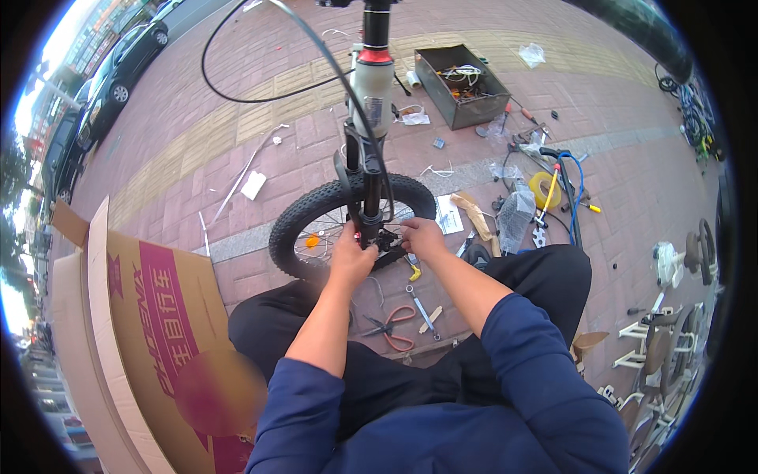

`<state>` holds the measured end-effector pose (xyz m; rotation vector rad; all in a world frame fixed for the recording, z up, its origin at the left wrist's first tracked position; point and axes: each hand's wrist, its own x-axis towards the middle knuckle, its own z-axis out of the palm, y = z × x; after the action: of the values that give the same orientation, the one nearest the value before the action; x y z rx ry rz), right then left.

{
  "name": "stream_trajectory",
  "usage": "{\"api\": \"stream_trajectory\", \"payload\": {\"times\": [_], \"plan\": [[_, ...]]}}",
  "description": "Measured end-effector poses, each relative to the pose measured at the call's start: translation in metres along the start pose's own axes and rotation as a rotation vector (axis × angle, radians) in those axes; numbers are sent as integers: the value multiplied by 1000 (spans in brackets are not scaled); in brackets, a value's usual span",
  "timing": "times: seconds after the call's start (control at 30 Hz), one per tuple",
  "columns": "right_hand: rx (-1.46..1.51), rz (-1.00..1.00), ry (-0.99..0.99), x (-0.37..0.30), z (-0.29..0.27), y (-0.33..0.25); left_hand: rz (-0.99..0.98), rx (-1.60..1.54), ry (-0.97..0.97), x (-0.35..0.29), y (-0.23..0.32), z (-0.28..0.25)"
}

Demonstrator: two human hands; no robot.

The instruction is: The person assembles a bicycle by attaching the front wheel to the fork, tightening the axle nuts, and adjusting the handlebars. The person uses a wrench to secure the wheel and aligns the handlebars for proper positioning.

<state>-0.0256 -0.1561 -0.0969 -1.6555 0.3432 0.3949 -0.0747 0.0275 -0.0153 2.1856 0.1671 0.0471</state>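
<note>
Left hand (353, 254) and right hand (426, 239) flank black fork (372, 189); grips unclear; tyre (283, 235) knobby, black.

The bicycle (372, 186) is cut by the upper edge. A round blur (219, 393) covers part of the cardboard box (150, 332).

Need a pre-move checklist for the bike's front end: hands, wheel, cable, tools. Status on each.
1. Left hand at the lower fork: ok; firmness of grip cannot tell.
2. Right hand near the hub area: ok; whether it grips anything, cannot tell.
3. Front wheel fully seated in the fork: cannot tell, hub partly hidden.
4. Black cable out of the line of sight to the fork: not ok, it crosses in front.
5. Wrench and red-handled tool in view: ok, both on the paving between the legs.
6. Paving at right tidy: not ok, tools and packaging scattered.
</note>
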Motion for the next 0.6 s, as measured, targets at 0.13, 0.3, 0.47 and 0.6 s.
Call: {"api": "stream_trajectory", "payload": {"times": [0.13, 0.3, 0.47, 0.6], "plan": [[-7, 78, -36, 3, 7, -7, -98, -146, -146, 18, -24, 11], [68, 144, -31, -5, 8, -7, -80, -70, -274, 31, -34, 11], [166, 228, -39, -3, 4, -5, 28, -22, -294, 36, -37, 13], [198, 263, -42, -5, 3, -6, 30, -32, -326, 38, -36, 11]]}}
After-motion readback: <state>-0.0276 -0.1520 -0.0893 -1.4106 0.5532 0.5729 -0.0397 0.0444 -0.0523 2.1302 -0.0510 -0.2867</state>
